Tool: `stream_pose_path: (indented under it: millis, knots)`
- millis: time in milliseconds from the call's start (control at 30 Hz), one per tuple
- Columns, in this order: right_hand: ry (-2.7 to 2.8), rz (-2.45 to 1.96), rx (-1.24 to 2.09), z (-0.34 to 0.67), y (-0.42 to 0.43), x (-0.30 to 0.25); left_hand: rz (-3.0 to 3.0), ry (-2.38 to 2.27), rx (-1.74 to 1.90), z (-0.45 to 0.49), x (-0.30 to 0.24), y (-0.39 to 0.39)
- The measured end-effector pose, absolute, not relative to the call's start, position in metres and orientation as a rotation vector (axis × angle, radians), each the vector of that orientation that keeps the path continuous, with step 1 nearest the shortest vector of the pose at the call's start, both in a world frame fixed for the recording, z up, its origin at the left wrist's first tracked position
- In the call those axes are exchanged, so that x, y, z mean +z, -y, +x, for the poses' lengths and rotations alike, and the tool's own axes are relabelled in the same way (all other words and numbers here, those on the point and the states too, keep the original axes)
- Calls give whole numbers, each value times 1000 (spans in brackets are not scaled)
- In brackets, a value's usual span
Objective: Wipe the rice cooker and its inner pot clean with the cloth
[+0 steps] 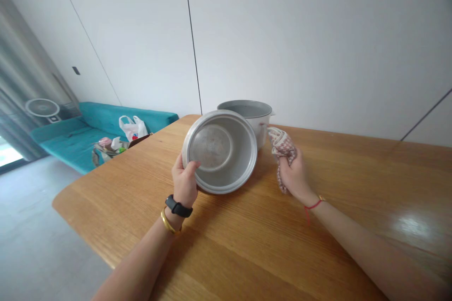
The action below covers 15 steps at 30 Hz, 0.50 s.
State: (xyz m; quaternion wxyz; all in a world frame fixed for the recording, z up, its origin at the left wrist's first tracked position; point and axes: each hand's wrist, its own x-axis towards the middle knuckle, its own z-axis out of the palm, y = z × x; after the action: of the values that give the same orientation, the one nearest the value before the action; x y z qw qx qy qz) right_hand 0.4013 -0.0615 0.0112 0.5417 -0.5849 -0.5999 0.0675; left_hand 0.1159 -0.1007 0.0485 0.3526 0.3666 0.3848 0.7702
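Our left hand (185,182) gripped the metal pot (222,153), tilted over the table (243,240), by its left rim, probably the best hold; it seemed stiff, light, perhaps slippery. Our right hand (295,174) clutched a cloth (282,144), right of the far container (262,132).

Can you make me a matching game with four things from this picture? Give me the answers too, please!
Things:
1. metal pot
2. cloth
3. sofa
4. watch

Matches:
A. teal
B. black, on a wrist
C. bunched up in the right hand
D. tilted, held by the left hand

Right pairs: 1-D, 2-C, 3-A, 4-B
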Motion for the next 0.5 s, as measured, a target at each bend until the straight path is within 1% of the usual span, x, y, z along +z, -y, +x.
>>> stream_pose_path:
  millis: [100, 200, 300, 333, 400, 500]
  knots:
    - [1798, -1179, -154, 384, 81, 23, 972, -962, 1934, 125, 46, 108]
    - [2241, -1136, -439, 364, 94, 29, 1032, -956, 1867, 134, 45, 117]
    - [2450, -1250, -518, 352, 99, 28, 1171, -968, 1848, 141, 45, 123]
    - [2497, -1283, -484, 349, 101, 28, 1227, -966, 1845, 143, 45, 125]
    - [2573, -1306, -301, 343, 106, 27, 1324, -945, 1823, 145, 47, 129]
    - [2553, -1211, 225, 331, 116, 28, 1370, -915, 1787, 147, 49, 131]
